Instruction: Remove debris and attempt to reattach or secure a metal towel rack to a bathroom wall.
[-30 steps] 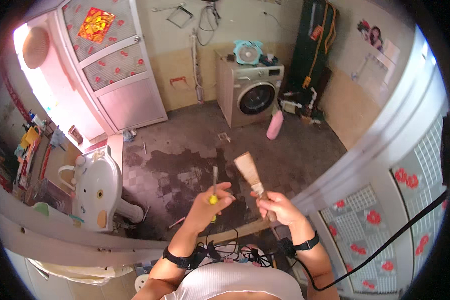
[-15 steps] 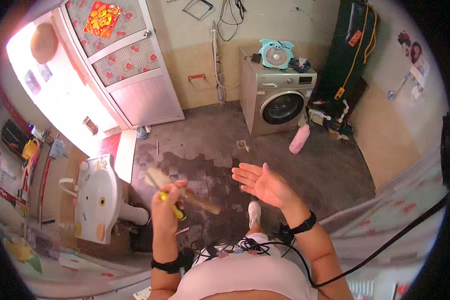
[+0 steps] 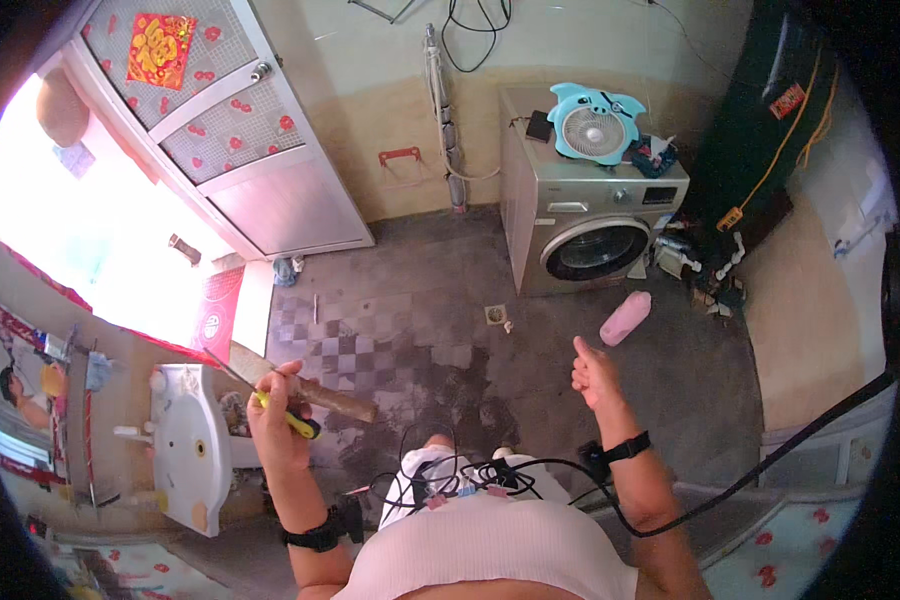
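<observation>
My left hand (image 3: 278, 425) is closed around a screwdriver (image 3: 304, 427) with a yellow and black handle, its thin shaft pointing up and left. The same hand also grips a long brown piece (image 3: 342, 402), wood-like, with a paler, broader far end; its exact kind I cannot make out. Both are held in the air to the right of the white washbasin (image 3: 192, 430). My right hand (image 3: 595, 375) is raised over the floor at the right, fingers curled in and thumb up, with nothing visible in it.
Ahead stands a silver washing machine (image 3: 595, 215) with a blue fan (image 3: 595, 130) on top. A pink bottle-shaped object (image 3: 626, 318) lies on the floor near a drain (image 3: 495, 315). A door (image 3: 270, 190) stands open at the left. Black cables (image 3: 510, 475) hang across my lap.
My right hand went from flat and spread to curled with the thumb up, and moved right. My left hand moved left with the screwdriver and the brown piece. The view shifted as I walked forward.
</observation>
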The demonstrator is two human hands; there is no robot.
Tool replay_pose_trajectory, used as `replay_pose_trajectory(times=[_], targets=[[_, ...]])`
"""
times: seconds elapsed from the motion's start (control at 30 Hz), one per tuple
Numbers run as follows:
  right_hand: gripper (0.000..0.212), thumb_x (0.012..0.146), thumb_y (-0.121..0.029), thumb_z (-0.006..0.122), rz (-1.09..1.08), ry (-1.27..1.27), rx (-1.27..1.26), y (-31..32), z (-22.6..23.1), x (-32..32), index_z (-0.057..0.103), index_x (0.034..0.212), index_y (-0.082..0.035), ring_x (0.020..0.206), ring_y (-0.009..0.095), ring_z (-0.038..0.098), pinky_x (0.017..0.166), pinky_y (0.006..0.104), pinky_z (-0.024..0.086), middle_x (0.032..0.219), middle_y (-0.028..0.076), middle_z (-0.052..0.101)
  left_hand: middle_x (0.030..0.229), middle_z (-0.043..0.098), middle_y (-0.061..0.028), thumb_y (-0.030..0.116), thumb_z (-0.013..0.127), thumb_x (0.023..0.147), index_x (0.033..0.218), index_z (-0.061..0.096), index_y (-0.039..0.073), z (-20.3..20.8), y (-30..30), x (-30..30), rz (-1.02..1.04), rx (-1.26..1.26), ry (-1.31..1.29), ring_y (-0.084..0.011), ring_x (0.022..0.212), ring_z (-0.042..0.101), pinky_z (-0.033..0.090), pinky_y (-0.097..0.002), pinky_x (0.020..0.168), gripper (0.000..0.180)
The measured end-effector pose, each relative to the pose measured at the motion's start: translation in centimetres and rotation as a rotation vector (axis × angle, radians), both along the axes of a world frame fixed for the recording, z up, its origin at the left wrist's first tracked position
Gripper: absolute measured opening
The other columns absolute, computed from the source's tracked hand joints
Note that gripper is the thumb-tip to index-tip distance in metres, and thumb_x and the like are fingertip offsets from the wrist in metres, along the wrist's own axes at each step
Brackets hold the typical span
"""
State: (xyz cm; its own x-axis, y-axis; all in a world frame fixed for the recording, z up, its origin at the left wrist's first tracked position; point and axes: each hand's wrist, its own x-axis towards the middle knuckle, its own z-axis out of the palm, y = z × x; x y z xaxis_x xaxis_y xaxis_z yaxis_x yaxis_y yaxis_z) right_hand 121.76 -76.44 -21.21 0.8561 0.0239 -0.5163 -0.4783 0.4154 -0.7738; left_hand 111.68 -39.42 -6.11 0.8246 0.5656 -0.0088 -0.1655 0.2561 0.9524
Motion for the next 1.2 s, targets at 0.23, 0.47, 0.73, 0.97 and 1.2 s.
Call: replay_pose_trajectory(times=[0.23,0.47,0.73,0.97,1.2], targets=[[0.036,0.082,-0.016,0.053,0.294,-0.173,0.245,6.7,2.2,11.6,0.043,0.116,-0.01,0.105,0.016,0.044,0.08,0.0291,0.036,0.114,0.005,0.047,0.09,0.06,-0.0078,0.015,0.053,0.083,0.079,0.054,0.008,-1.6,4.5,11.5,0.061,-0.103,-0.052,-0.0139,0.067,0.058,0.041,-0.0192,0.045,0.009],[0.028,0.078,-0.017,0.057,0.317,-0.131,0.154,7.7,-4.6,24.3,0.051,0.103,-0.005,0.089,0.019,0.055,0.076,0.0291,0.043,0.096,0.009,0.058,0.081,0.057,-0.0041,0.021,0.053,0.083,0.088,0.057,0.003,-0.9,9.9,24.9,0.002,-0.073,0.014,-0.0123,0.067,0.057,0.038,-0.0185,0.047,0.018],[0.052,0.062,-0.012,0.067,0.541,-0.599,-1.212,13.8,-2.0,32.8,0.047,0.109,-0.007,0.117,0.035,0.03,0.094,0.0407,0.03,0.12,0.02,0.033,0.085,0.058,-0.0057,0.019,0.054,0.082,0.086,0.056,0.003,-1.8,14.5,37.3,-0.053,-0.137,-0.012,-0.0061,0.056,0.05,0.037,-0.0183,0.044,0.017],[0.06,0.067,-0.016,0.064,0.027,-0.456,-1.129,10.1,-5.5,48.6,0.035,0.117,-0.002,0.109,0.037,0.035,0.092,0.0432,0.029,0.12,0.021,0.032,0.071,0.057,-0.0053,0.022,0.05,0.085,0.091,0.056,0.002,-2.5,15.1,46.5,-0.028,-0.051,-0.044,-0.0074,0.055,0.051,0.038,-0.0162,0.043,0.021],[0.072,0.065,-0.018,0.063,-0.276,-0.143,-1.564,6.0,-6.5,62.5,0.026,0.127,-0.007,0.115,0.036,0.031,0.094,0.0448,0.028,0.122,0.023,0.033,0.093,0.054,-0.0074,0.022,0.05,0.085,0.092,0.052,0.005,-1.6,14.6,54.4,-0.037,0.002,-0.054,-0.0116,0.066,0.053,0.037,-0.0168,0.045,0.019]])
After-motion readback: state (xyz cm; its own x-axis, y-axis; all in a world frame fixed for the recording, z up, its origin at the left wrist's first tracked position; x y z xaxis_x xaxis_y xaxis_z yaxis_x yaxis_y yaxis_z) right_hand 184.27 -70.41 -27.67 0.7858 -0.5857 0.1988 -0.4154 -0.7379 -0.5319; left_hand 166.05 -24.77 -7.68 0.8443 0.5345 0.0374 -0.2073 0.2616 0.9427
